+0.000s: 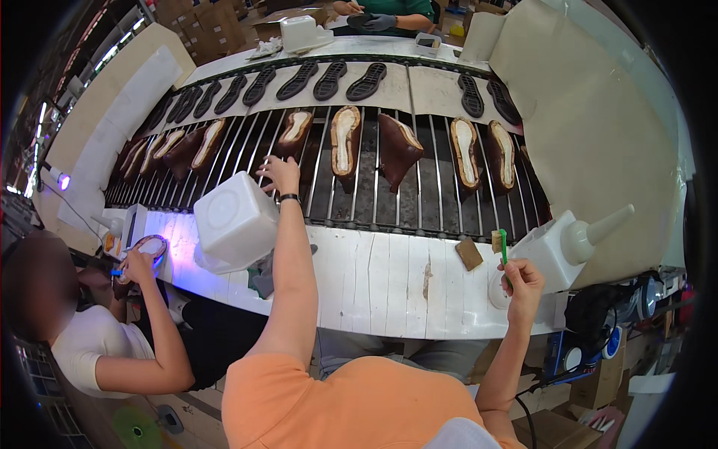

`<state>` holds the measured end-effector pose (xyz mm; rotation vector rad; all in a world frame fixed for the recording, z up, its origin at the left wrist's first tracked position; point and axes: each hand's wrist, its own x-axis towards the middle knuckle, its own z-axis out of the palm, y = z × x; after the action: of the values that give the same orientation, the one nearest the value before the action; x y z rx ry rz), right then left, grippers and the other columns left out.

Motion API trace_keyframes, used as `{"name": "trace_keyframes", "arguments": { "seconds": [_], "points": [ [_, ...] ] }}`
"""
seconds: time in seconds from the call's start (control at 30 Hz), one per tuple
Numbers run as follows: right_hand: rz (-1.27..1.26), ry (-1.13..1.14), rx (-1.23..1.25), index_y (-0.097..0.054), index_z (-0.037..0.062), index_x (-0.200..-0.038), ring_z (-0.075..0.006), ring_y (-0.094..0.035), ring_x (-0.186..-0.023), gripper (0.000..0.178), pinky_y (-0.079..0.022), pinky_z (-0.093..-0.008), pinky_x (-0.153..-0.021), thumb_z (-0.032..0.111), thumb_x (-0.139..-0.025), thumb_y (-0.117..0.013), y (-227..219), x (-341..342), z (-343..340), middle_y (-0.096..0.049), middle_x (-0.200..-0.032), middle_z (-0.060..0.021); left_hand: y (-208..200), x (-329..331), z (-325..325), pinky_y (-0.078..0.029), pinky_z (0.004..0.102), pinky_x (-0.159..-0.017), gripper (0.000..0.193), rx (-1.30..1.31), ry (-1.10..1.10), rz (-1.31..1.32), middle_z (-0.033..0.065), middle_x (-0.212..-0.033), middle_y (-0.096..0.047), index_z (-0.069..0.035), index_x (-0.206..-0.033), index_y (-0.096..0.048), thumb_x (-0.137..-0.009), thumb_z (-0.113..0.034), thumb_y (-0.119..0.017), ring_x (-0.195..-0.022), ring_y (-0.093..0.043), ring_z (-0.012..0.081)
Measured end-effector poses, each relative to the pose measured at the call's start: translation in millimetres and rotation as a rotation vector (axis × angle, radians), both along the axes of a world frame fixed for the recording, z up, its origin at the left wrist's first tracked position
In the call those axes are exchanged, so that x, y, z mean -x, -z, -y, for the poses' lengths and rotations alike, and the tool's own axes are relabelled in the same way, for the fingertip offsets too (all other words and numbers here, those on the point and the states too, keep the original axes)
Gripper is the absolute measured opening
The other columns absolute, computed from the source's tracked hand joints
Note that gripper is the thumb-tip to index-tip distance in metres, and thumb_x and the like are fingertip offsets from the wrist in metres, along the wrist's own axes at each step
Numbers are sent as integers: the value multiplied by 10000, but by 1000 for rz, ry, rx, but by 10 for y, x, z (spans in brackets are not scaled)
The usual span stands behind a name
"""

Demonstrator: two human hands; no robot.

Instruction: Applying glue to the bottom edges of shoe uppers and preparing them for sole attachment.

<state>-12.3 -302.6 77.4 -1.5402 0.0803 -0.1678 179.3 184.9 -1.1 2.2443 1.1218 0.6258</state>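
Observation:
My left hand (282,173) reaches over the metal roller conveyor with its fingers spread and nothing in them. Just beyond its fingertips lies a brown shoe upper (296,132), its pale underside facing up. At the right, above the white worktop, my right hand (525,283) is closed round the green handle of a small brush (499,241), bristles upward. A brown flat block (469,255) lies on the worktop beside the brush. More brown uppers stand along the rollers, among them an upright one (345,146) and a tilted one (399,150).
Black shoe soles (298,80) line the belt behind the rollers. A white plastic container (238,217) stands beside my left forearm, and a white spouted bottle (550,251) by my right hand. A person (112,337) sits at the left handling a shoe part; another (396,19) works across.

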Motion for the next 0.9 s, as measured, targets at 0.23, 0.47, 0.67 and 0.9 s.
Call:
{"name": "trace_keyframes", "arguments": {
  "seconds": [0.23,0.47,0.67,0.9],
  "points": [
    [-131,116,58,-651,14,-831,-55,-459,-519,151,-294,-195,-451,154,-889,-651,77,202,315,-646,-759,-35,184,-251,1214,-68,547,-1151,855,-181,579,421,309,-1536,-109,79,-1480,-93,-947,-446,-507,-1442,-8,447],
    [-148,287,117,-699,-11,-849,-42,-479,-562,80,-361,-188,-524,69,-844,-693,25,481,616,-645,-716,-6,946,-840,1723,-244,508,-1123,1199,-158,797,145,355,-1460,-263,129,-1438,-114,-674,-471,-816,-1380,-243,473],
    [-216,364,276,-710,-2,-892,-43,-498,-580,125,-398,-199,-545,97,-818,-720,332,844,898,-632,-689,6,640,-868,1335,-524,364,-733,405,123,758,400,156,-889,-688,53,-906,-613,-794,-315,-741,-814,-673,250],
    [-217,420,905,-640,26,-874,-350,-627,-785,139,-488,-418,-691,137,-805,-688,380,779,763,-655,-905,-133,-308,1375,1166,-487,269,-758,352,370,799,261,53,-986,-680,38,-1174,-620,-878,-145,-679,-860,-613,132]
  ]
}}
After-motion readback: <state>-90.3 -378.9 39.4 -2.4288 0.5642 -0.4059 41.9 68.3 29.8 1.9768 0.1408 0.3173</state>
